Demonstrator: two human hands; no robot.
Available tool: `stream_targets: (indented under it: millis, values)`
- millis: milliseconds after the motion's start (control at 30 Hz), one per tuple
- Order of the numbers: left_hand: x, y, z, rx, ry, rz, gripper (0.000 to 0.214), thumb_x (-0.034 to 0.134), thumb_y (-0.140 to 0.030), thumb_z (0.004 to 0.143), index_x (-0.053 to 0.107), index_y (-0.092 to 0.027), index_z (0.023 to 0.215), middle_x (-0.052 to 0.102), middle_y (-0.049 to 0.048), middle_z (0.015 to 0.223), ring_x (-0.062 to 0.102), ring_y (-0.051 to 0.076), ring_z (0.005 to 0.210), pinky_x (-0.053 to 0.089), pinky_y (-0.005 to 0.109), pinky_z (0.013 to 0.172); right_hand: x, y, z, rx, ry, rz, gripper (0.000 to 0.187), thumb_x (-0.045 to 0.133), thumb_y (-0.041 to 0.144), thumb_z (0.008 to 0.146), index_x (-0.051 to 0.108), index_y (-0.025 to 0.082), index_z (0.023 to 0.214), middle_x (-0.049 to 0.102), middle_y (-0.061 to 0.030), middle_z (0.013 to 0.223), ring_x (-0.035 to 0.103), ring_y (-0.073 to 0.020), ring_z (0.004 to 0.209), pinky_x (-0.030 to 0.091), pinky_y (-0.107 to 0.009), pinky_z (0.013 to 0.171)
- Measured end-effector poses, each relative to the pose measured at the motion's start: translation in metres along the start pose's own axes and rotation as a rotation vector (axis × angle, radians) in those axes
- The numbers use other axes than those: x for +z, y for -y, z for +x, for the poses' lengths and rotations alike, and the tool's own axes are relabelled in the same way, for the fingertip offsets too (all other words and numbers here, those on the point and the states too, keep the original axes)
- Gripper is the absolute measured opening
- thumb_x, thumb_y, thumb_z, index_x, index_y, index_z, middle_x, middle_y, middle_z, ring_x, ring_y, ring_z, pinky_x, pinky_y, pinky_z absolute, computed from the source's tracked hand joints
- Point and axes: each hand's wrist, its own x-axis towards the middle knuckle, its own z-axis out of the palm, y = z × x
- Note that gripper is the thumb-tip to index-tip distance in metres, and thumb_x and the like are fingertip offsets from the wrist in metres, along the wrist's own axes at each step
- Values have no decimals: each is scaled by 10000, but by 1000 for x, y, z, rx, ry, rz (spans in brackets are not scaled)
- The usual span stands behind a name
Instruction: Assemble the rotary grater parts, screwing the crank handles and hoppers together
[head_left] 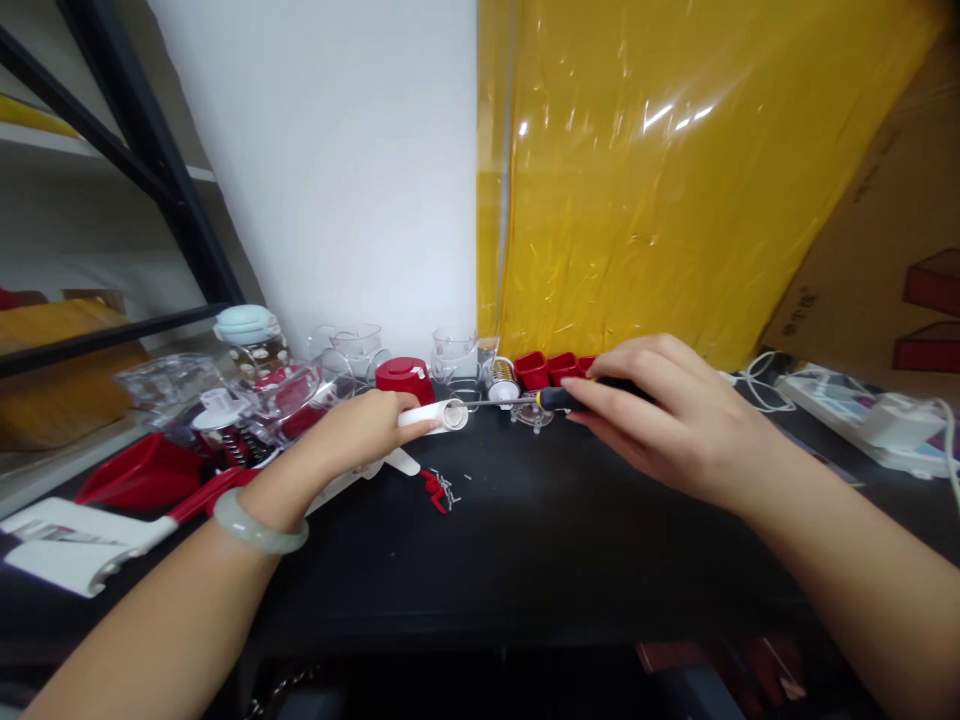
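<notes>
My left hand [375,425], with a pale bangle on its wrist, grips a white plastic tube-shaped part [442,415] whose round open end faces right. My right hand [660,410] is closed around the black handle of a screwdriver [553,400], held level. Its thin shaft points left, and the tip reaches the white part's open end; whether it is inside I cannot tell. Below my left hand, small screws [452,494] and little red pieces [435,490] lie in a pile on the black table [540,560].
Clear plastic cups [455,355], red square containers [532,371] and a red round part [403,378] line the back. At left are a red scoop-like part [146,475] and a white panel [82,540]. A power strip [862,425] with cables lies right, before a cardboard box [877,230].
</notes>
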Motion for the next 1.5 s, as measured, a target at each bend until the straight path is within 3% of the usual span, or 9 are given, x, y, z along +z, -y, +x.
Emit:
stream_targets:
  millis: [133, 267, 533, 633, 800, 1000, 1100, 1300, 1500]
  values:
    - [2, 1, 1, 3, -19, 15, 545, 406, -713, 863, 678, -244, 925, 727, 60, 814, 646, 239, 724, 389, 323, 627, 9, -6, 1, 179, 98, -145, 357, 484, 420, 972, 651, 117, 1060, 611, -109, 826, 540, -205, 715, 429, -335, 630]
    - [4, 3, 2, 2, -35, 20, 569, 380, -726, 866, 679, -246, 937, 731, 66, 844, 652, 248, 748, 388, 327, 627, 12, -8, 2, 249, 212, -184, 360, 450, 384, 990, 642, 138, 811, 543, -62, 707, 476, -178, 623, 362, -314, 575]
    - [3, -1, 1, -15, -13, 21, 543, 413, -722, 858, 661, -244, 927, 724, 52, 793, 637, 234, 688, 353, 321, 594, 0, -6, 5, 54, 91, -24, 148, 521, 227, 956, 641, 144, 981, 612, -119, 942, 523, -215, 846, 455, -354, 738]
    - [2, -1, 0, -8, -9, -2, 553, 397, -732, 862, 654, -244, 891, 713, 44, 776, 629, 226, 686, 343, 316, 584, -4, -4, 5, 17, 62, 51, 164, 543, 150, 930, 628, 172, 1067, 610, -111, 1026, 533, -218, 934, 474, -362, 793]
    - [3, 2, 1, 0, -25, -28, 605, 371, -772, 849, 654, -237, 872, 703, 45, 765, 614, 219, 671, 341, 319, 580, -3, -4, 5, 60, -4, 134, 270, 584, 254, 934, 595, 147, 1182, 626, -105, 978, 580, -187, 875, 496, -324, 764]
    - [3, 2, 1, 11, -28, -14, 573, 390, -741, 858, 668, -241, 879, 705, 46, 766, 617, 222, 679, 344, 319, 588, 2, -2, 5, 201, 72, -189, 346, 504, 435, 963, 665, 130, 939, 574, -51, 697, 507, -164, 594, 339, -292, 506]
    - [3, 2, 1, 8, -31, -20, 570, 393, -738, 857, 669, -240, 888, 709, 49, 773, 619, 221, 678, 347, 317, 590, 2, -2, 6, 215, 81, -125, 267, 523, 374, 962, 660, 146, 945, 596, -57, 757, 534, -168, 655, 364, -291, 551]
    - [3, 4, 1, 14, -38, -18, 566, 400, -739, 854, 661, -236, 865, 709, 51, 770, 622, 221, 681, 347, 314, 584, -1, -10, 6, 92, 45, 114, 109, 557, 207, 932, 640, 191, 1001, 607, -88, 976, 547, -187, 851, 444, -310, 711]
    - [2, 4, 1, -3, -35, -40, 589, 402, -759, 839, 674, -249, 952, 725, 59, 822, 637, 236, 715, 377, 323, 609, 0, -10, 0, 110, 1, 149, 205, 569, 233, 925, 614, 185, 1119, 606, -99, 1001, 568, -201, 890, 469, -336, 762]
